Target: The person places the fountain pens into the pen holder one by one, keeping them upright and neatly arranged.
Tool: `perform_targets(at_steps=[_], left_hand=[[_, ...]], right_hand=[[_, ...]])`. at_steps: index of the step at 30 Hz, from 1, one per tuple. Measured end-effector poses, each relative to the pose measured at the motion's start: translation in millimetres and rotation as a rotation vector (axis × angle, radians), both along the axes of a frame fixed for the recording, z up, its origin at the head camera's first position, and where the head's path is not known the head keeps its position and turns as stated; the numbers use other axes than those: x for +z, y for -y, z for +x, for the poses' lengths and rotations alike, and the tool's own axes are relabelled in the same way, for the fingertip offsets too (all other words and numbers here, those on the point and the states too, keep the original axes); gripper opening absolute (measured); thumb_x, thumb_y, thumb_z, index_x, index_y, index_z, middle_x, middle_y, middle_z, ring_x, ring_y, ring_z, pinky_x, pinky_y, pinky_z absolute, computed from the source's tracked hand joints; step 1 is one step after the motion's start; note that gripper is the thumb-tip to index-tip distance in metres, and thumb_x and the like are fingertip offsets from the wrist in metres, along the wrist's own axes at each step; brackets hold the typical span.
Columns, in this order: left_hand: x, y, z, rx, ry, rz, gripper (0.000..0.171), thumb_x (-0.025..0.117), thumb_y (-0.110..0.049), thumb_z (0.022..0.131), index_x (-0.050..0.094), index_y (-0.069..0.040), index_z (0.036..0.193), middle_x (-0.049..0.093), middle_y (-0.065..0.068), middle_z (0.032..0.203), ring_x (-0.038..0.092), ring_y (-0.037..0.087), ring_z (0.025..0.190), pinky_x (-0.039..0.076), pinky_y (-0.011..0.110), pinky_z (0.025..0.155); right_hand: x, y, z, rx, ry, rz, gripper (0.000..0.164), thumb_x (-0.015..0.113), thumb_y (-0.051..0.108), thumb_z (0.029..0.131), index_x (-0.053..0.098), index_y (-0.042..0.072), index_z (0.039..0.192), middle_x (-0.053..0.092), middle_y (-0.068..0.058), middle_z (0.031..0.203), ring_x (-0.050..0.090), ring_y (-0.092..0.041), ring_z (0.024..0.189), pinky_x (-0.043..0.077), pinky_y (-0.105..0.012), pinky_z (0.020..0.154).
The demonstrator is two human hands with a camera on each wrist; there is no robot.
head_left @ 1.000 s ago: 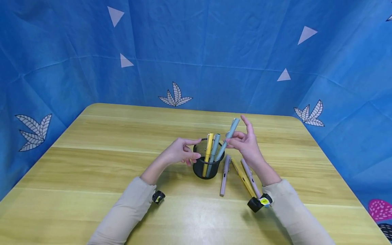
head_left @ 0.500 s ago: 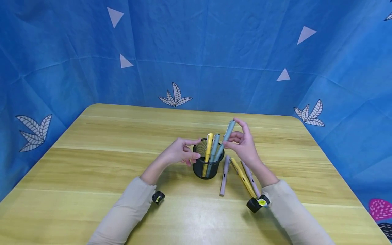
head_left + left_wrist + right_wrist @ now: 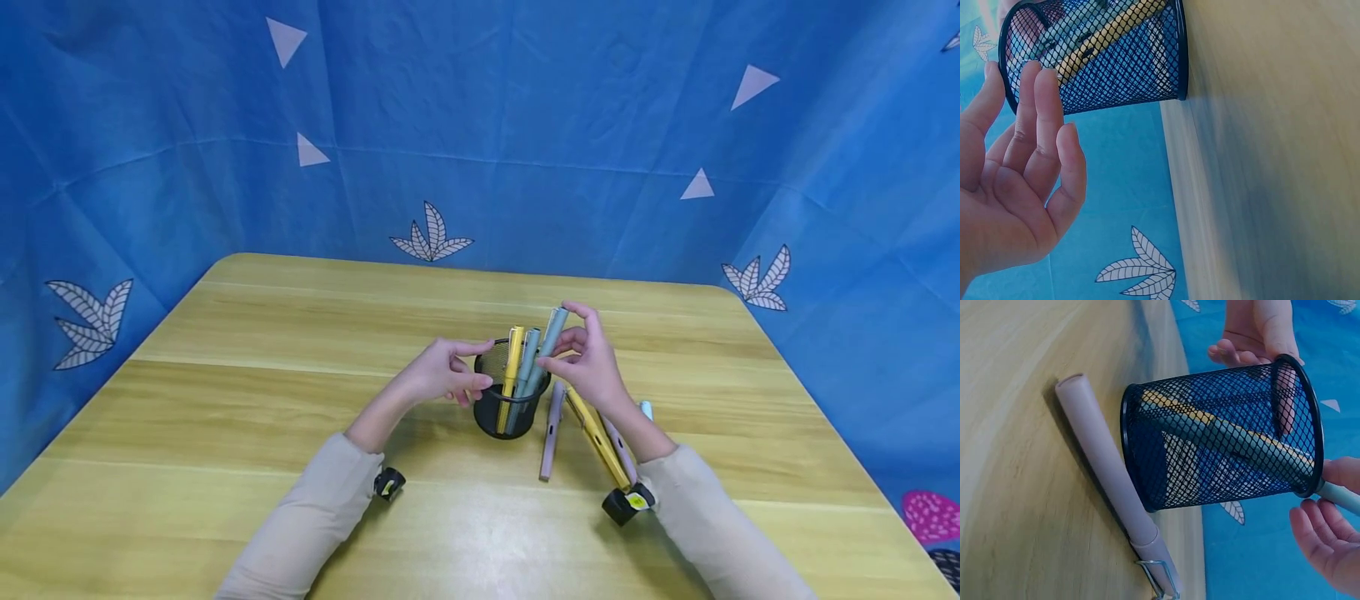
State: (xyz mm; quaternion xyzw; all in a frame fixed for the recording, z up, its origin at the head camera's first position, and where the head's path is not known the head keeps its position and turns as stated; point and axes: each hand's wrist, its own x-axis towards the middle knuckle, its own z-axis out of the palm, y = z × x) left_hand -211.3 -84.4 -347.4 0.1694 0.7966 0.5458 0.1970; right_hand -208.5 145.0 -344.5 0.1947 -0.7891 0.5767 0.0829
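Observation:
A black mesh pen holder (image 3: 487,412) stands upright on the table, with a yellow pen (image 3: 512,358) and a blue-green pen (image 3: 529,346) leaning inside. My left hand (image 3: 442,371) holds its rim from the left, thumb in front and index finger behind. On the other side my right hand (image 3: 600,371) pinches a second blue-green pen (image 3: 553,329), index finger on its top end. This pen slants down into the holder, its top above the others. In the right wrist view, pens cross inside the mesh, and a light purple pen (image 3: 1107,469) lies beside the holder.
To the right of the holder lie a yellow pen (image 3: 596,433) and another light purple pen (image 3: 619,450), partly under my right forearm. A light blue tip (image 3: 647,409) shows beyond that forearm. Blue patterned cloth (image 3: 480,125) hangs behind the wooden table (image 3: 247,383).
My right hand has moved down and left, and the pinched pen has slid deeper into the holder. A light blue tip has come into sight by the right forearm. The left hand stays put.

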Motion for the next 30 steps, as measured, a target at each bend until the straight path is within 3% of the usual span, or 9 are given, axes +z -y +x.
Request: perform_targets(at_steps=[8,16,21,30], left_hand=[[0.8,0.3,-1.2,0.001,-0.003,0.004,0.058,0.064,-0.015,0.084,0.039,-0.014,0.136,0.062,0.026,0.077,0.059,0.043,0.065,0.048,0.049,0.064],[0.1,0.0,-1.3,-0.001,-0.003,0.004,0.058,0.064,-0.015,0.084,0.039,-0.014,0.136,0.062,0.026,0.075,0.059,0.041,0.064,0.048,0.049,0.063],[-0.4,-0.2,-0.8,0.0,-0.004,-0.002,0.058,0.064,-0.015,0.083,0.039,-0.013,0.136,0.062,0.025,0.075,0.06,0.04,0.063,0.048,0.048,0.062],[-1.0,-0.2,-1.0,0.006,-0.003,-0.004,0.058,0.064,-0.014,0.083,0.039,-0.013,0.135,0.063,0.015,0.066,0.059,0.041,0.063,0.049,0.044,0.058]], right_hand=[[1.2,3.7,1.5,-0.026,-0.037,0.149,0.074,0.072,-0.005,0.07,0.028,0.001,0.129,0.056,-0.015,0.08,0.057,-0.026,0.075,0.049,-0.031,0.063],[1.9,6.0,4.4,-0.03,-0.022,0.184,0.057,0.071,-0.007,0.07,0.04,-0.008,0.118,0.056,-0.02,0.082,0.058,-0.031,0.075,0.049,-0.038,0.065],[-1.9,5.6,2.8,-0.021,-0.046,0.21,0.048,0.071,-0.005,0.071,0.049,-0.006,0.113,0.057,-0.017,0.083,0.056,-0.029,0.077,0.05,-0.039,0.066],[-2.9,4.6,4.2,-0.018,-0.016,0.208,0.045,0.07,-0.003,0.074,0.049,-0.004,0.114,0.057,-0.017,0.085,0.058,-0.029,0.078,0.049,-0.034,0.064]])
